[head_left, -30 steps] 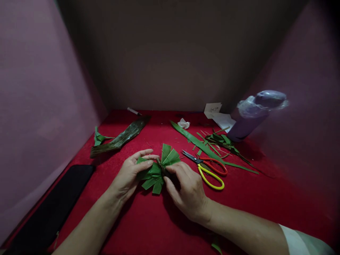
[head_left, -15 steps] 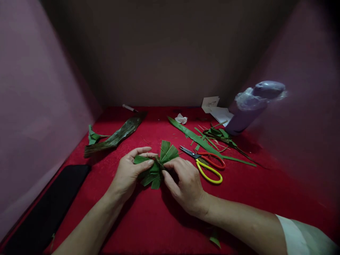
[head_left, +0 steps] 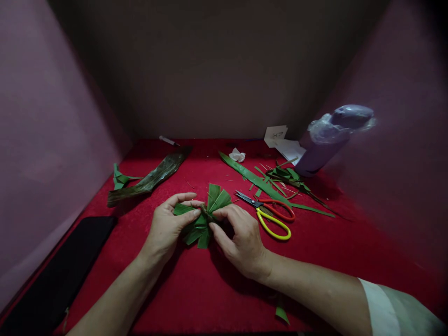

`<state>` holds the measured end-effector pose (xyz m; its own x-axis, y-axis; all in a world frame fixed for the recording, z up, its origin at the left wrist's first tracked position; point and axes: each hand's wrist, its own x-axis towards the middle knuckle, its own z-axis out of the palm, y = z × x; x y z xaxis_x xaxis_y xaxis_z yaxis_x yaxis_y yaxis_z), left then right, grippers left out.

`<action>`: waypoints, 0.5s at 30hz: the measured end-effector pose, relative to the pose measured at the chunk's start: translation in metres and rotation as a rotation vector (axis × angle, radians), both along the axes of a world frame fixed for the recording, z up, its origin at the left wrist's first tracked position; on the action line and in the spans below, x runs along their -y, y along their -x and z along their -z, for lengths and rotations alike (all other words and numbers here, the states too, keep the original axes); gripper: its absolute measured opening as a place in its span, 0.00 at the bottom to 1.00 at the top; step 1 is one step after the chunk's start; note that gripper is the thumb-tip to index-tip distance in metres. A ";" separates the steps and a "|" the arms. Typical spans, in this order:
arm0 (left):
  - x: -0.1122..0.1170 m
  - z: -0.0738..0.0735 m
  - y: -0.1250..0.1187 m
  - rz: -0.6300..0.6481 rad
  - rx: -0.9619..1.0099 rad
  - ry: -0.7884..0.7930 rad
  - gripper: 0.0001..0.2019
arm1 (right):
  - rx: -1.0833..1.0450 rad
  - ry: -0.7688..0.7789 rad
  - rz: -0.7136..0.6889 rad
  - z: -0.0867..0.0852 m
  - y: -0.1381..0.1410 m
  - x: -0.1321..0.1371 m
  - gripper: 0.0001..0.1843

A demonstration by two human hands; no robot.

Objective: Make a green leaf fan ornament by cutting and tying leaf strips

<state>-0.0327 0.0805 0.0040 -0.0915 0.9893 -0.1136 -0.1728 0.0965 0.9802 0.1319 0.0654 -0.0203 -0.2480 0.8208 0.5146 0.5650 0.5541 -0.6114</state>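
Between my two hands is a bundle of folded green leaf strips [head_left: 198, 229], fanned out from a tied-looking brownish middle. My left hand [head_left: 170, 223] grips its left side, thumb on top and fingers behind. My right hand [head_left: 241, 240] pinches at the middle from the right with thumb and forefinger; whatever small bit lies between those tips is hidden. Just right of that hand rest scissors [head_left: 268, 211] with one red and one yellow handle, blades nearly closed and pointing up-left. Behind them lies a long green leaf [head_left: 254, 178] among cut strips.
A dark, wide leaf [head_left: 154, 177] and a folded green piece [head_left: 121, 178] lie at left, above a black pouch [head_left: 66, 266]. At the back are a syringe-like tube [head_left: 169, 140], crumpled tissue [head_left: 237, 155], white cards [head_left: 290, 150] and a purple plastic-wrapped container [head_left: 324, 144]. A leaf scrap [head_left: 281, 311] lies in front.
Both hands keep their hold on the leaf bundle, with only slight finger movement. The whole view has shifted slightly, so everything appears a little further left.
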 end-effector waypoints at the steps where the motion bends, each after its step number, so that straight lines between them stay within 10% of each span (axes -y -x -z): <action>1: 0.000 0.001 0.000 -0.001 0.000 0.000 0.20 | 0.002 0.005 -0.005 0.000 0.000 0.000 0.05; 15: 0.002 0.001 0.000 -0.021 0.004 -0.016 0.20 | 0.107 -0.040 0.074 -0.001 -0.002 0.000 0.02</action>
<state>-0.0330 0.0785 0.0033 -0.1118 0.9889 -0.0979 -0.1783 0.0770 0.9810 0.1343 0.0652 -0.0193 -0.2429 0.8184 0.5208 0.6663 0.5309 -0.5236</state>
